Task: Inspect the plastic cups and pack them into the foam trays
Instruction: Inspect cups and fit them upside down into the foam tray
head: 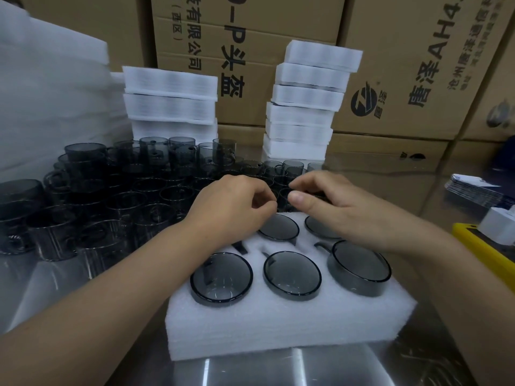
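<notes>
Cups (pixel 125 196) crowd behind the foam tray (pixel 278 324); left hand (pixel 231 207) and right hand (pixel 337 210) hover, fingers (pixel 299 197) curled, grip unclear.

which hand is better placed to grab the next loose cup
Probably left: the left hand hovers beside the loose cups, mostly piled on that side; the right hand is farther away.
</notes>
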`<state>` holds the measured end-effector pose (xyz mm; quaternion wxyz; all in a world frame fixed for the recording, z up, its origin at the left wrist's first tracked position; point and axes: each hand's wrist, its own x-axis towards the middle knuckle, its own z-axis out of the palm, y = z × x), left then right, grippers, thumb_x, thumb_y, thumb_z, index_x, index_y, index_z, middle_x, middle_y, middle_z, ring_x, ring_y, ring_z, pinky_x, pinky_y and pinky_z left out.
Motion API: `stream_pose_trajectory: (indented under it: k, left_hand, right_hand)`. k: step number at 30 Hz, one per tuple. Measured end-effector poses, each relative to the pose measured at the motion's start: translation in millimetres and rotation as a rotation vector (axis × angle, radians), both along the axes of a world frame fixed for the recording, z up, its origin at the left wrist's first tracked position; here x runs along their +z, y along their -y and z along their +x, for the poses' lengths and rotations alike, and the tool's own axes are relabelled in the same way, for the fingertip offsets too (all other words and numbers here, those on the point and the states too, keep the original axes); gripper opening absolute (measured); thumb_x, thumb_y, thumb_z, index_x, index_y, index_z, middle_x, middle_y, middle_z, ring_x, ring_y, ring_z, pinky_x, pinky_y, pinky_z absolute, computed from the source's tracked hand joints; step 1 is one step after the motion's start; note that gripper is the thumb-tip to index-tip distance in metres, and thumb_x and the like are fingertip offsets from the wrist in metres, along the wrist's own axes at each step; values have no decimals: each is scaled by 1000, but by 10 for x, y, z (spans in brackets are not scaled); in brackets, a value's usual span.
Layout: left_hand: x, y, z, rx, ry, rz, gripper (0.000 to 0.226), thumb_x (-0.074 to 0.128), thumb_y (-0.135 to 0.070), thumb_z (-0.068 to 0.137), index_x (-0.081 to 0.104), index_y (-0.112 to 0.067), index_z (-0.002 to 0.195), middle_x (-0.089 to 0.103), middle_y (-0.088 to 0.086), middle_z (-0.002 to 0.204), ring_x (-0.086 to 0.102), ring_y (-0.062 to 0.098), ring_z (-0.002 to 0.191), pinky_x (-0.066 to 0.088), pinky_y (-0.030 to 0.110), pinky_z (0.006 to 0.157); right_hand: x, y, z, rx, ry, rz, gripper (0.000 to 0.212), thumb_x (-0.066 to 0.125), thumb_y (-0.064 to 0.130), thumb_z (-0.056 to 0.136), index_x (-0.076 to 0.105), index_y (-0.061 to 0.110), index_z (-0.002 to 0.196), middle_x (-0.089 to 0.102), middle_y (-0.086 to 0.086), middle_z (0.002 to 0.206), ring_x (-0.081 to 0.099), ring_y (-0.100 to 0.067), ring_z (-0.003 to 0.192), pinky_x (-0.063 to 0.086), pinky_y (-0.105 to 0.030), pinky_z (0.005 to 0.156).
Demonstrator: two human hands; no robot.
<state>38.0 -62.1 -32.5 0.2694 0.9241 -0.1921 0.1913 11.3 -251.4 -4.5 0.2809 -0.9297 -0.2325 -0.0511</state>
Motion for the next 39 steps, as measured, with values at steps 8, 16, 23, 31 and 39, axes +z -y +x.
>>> stream_pose_trajectory:
  k: [8, 16, 23, 31, 39]
  left_hand:
    - [5, -5, -6, 5, -43, 46, 12, 58, -37, 85, 70, -38, 88, 66, -18, 82, 62, 7, 84, 53, 35, 77]
    - [4, 3, 9, -5, -78, 62, 12, 58, -36, 85, 70, -37, 89, 68, -16, 88, 62, 8, 86, 53, 35, 78]
    - [-4, -11, 17, 22, -53, 46, 13, 58, -34, 85, 70, -37, 88, 68, -16, 86, 62, 9, 86, 53, 34, 77]
    - [-21, -28, 27, 27, 30, 60, 16, 55, -37, 86, 70, -38, 92, 62, -17, 79, 59, 8, 81, 42, 25, 66]
    - [-28, -23, -5, 18, 180, 89, 15, 57, -37, 86, 71, -35, 89, 67, -15, 80, 60, 8, 79, 39, 23, 63]
  right_hand:
    - [-224, -168, 15, 8, -8, -261, 71, 23, 77, 76, 41, 37, 132, 48, 12, 126, 40, -10, 118, 36, -41, 103]
    - [-236, -169, 16, -1, 4, -280, 62, 27, 71, 81, 42, 37, 131, 50, 13, 124, 44, -9, 114, 36, -38, 101]
    - [-234, -133, -10, 45, 103, -176, 47, 41, 59, 85, 50, 36, 125, 46, 17, 122, 40, -3, 117, 34, -24, 100]
    - [-261, 36, -126, 84, 169, -197, 68, 57, 74, 70, 36, 53, 131, 21, 33, 135, 6, 13, 132, 14, -24, 109]
    - [-248, 2, -129, 135, 205, -140, 64, 71, 62, 70, 41, 51, 126, 34, 29, 132, 17, 10, 130, 19, -14, 104]
